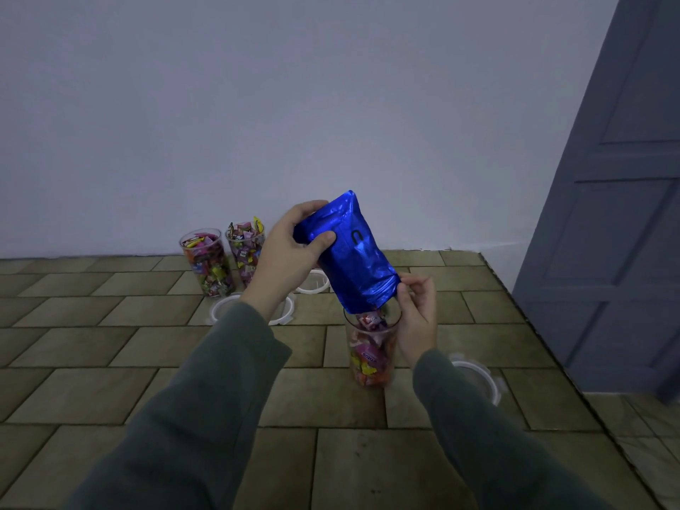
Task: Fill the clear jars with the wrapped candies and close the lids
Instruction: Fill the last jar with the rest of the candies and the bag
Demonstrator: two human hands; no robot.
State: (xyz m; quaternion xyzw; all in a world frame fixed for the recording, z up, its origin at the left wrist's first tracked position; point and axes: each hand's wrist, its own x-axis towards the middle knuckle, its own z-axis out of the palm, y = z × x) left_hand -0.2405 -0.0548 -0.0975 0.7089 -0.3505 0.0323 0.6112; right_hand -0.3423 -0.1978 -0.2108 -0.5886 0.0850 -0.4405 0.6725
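Note:
A shiny blue foil bag (353, 252) is tipped mouth-down over a clear jar (371, 353) that stands on the tiled surface and holds wrapped candies. My left hand (290, 252) grips the bag's upper end. My right hand (417, 311) pinches the bag's lower edge at the mouth, just above the jar's rim. Two more clear jars (208, 265) (245, 252) full of wrapped candies stand open by the wall at the back.
White-rimmed lids lie flat on the tiles: one (482, 380) right of the near jar, one (312, 281) behind the bag, one (228, 307) partly under my left sleeve. A grey door (611, 215) stands at the right. The surface's edge runs along the right.

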